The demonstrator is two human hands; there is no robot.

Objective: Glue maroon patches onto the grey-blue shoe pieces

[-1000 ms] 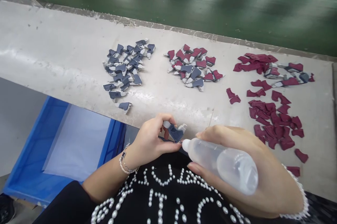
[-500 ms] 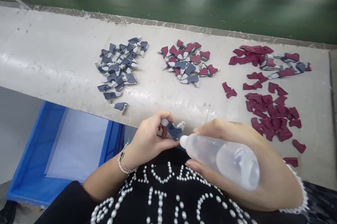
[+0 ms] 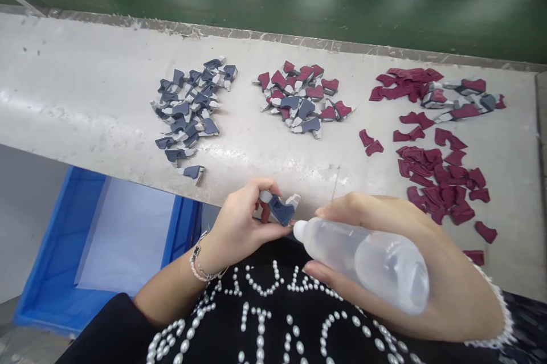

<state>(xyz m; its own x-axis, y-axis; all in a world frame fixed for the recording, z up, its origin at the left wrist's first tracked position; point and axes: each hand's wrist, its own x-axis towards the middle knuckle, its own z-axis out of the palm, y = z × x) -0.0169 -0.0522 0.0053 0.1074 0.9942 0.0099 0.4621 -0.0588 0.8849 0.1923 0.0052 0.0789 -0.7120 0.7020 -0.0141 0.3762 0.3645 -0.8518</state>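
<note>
Because the left hand (image 3: pixel 239 217) pinched the blue-grey part (image 3: pixel 282 211) by the worktop's near edge (image 3: pixel 106 159) while the right hand (image 3: pixel 448 278), half closed, gripped the bottle (image 3: pixel 342 243), nozzle (image 3: pixel 299 231) adjacent, an overhard squeeze risked flooding the recess.

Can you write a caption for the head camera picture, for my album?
Left hand holds a blue-and-white part; right hand grips a squeeze bottle.

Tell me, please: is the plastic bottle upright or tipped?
Tipped: the bottle is slanted in the right hand, its white nozzle pointing toward the blue-grey piece in the left hand.
</note>
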